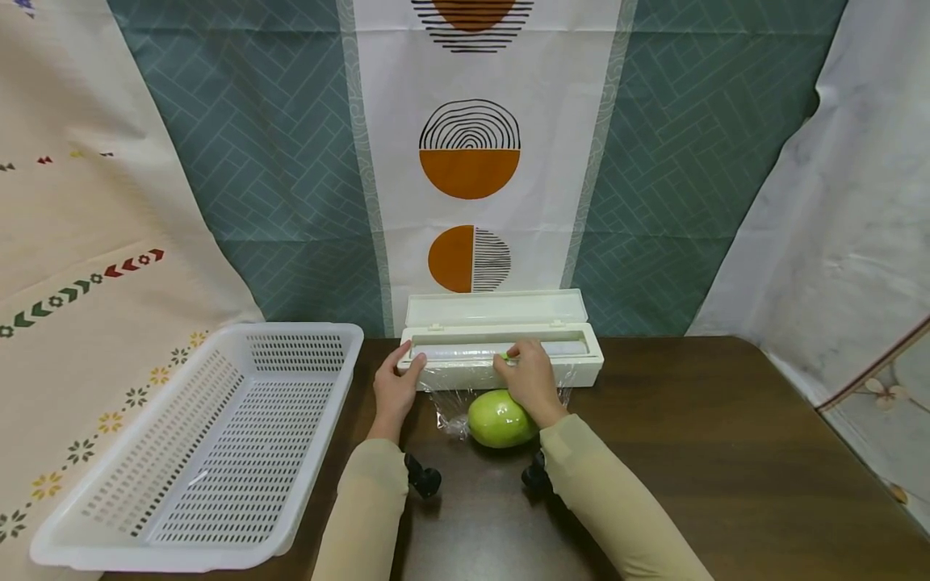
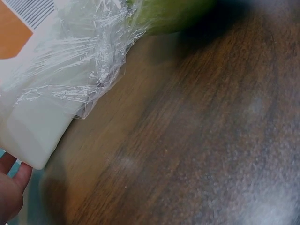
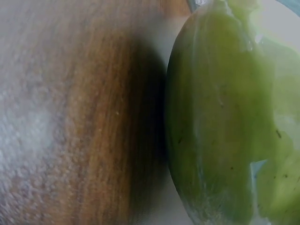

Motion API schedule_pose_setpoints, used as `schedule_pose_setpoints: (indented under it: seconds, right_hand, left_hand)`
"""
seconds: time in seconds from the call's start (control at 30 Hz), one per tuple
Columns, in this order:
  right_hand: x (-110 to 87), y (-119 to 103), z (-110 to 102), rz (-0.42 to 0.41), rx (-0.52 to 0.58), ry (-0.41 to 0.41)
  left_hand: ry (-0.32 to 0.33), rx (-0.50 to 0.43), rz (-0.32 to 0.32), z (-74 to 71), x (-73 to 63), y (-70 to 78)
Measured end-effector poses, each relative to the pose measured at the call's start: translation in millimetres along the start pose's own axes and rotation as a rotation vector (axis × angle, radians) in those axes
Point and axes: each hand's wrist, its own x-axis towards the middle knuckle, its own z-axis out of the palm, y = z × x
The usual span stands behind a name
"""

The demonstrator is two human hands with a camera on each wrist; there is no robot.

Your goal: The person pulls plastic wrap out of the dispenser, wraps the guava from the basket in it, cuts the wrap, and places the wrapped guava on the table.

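Note:
A white cling film dispenser box stands at the table's back with its lid raised and a film roll inside. My left hand grips the box's left end, thumb on the front edge; its fingertips show at a corner in the left wrist view. On the front rail, my right hand pinches a small green slide cutter, mostly hidden by the fingers. Clear film runs down from the box to a green mango lying before it. Close up, film creases cross the mango.
A white perforated plastic basket stands on the left side of the dark wooden table. Patterned cloth hangs behind the table. Black wrist-worn devices sit under both forearms, close to the tabletop.

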Motion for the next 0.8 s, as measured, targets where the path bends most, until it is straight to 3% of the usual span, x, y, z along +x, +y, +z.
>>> schedule_pose_setpoints:
  seconds: [0.8]
  right_hand:
    - [-0.3, 4.1, 0.7, -0.023, 0.004, 0.050]
  left_hand:
    - [0.012, 0.010, 0.009, 0.5, 0.9, -0.8]
